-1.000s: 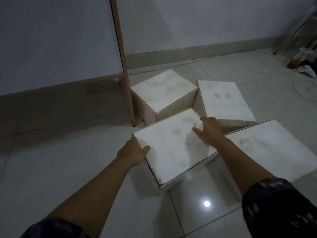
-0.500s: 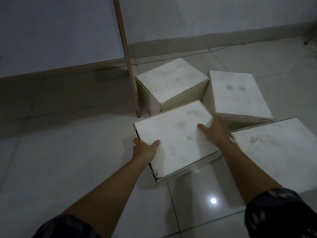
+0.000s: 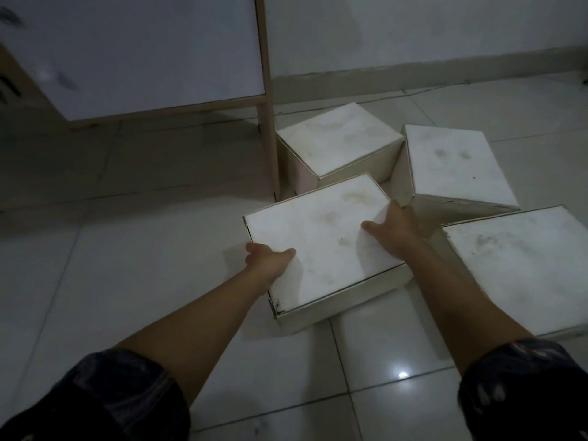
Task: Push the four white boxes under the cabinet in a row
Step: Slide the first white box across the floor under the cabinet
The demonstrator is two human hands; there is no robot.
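Boxes first: our left hand (image 3: 269,261) and right hand (image 3: 393,229) clamp the nearest white box (image 3: 321,243), thumbs flat on its lid, fingers wrapped over opposite edges. It has slid left, clear of the cabinet (image 3: 133,49) leg (image 3: 269,144), so we judge the gap reachable. Three other boxes (image 3: 340,138) sit behind: smudged matte cardboard on glossy tiled floor (image 3: 127,281).

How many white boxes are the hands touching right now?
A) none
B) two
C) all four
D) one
D: the left hand and the right hand are both on the same nearest box; the other three boxes sit untouched behind and to its right.
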